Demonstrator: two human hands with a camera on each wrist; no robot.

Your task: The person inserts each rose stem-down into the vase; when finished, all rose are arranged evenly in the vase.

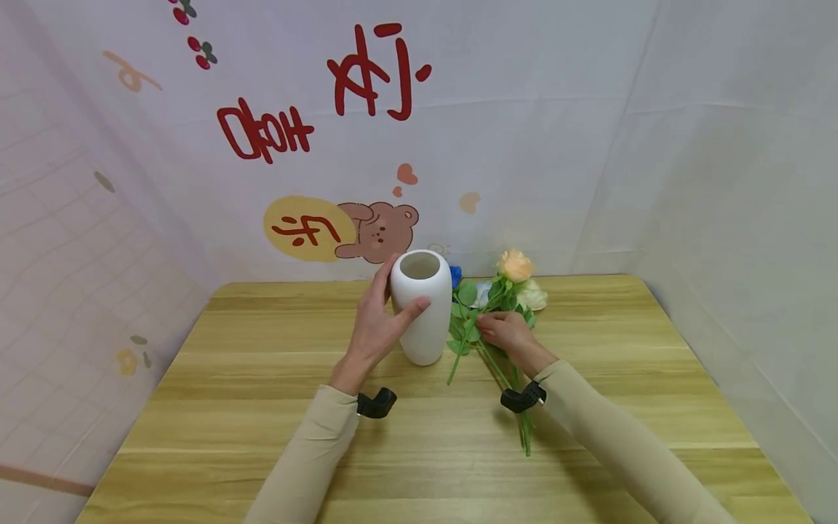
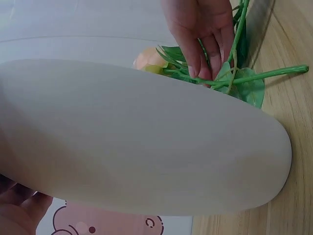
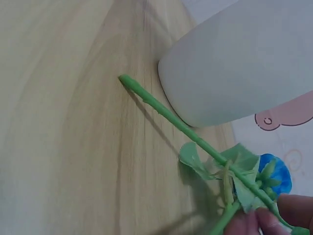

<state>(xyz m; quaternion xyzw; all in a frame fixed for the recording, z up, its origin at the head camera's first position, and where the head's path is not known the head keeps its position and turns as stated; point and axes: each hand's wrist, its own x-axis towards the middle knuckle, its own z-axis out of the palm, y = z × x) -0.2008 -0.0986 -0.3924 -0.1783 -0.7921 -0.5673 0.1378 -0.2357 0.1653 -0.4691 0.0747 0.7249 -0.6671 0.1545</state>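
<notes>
A tall white vase (image 1: 424, 336) stands upright on the wooden table. My left hand (image 1: 376, 327) holds it near the top, thumb across the front and fingers around the far left side. To the right of the vase, my right hand (image 1: 511, 336) pinches a green stem (image 3: 168, 113) among leaves. In the left wrist view this stem leads toward a peach rose (image 2: 150, 59). Its cut end points down toward the front left, close to the vase base. A blue flower (image 3: 276, 176) shows just beyond the right fingertips, partly covered by leaves.
More artificial flowers lie at the back right of the table (image 1: 262, 437), among them a cream rose (image 1: 532, 296) and a pale blue one (image 1: 481, 294). Their long stems (image 1: 526, 437) reach toward the front under my right wrist. A printed cloth wall (image 1: 543, 167) borders the table's back edge.
</notes>
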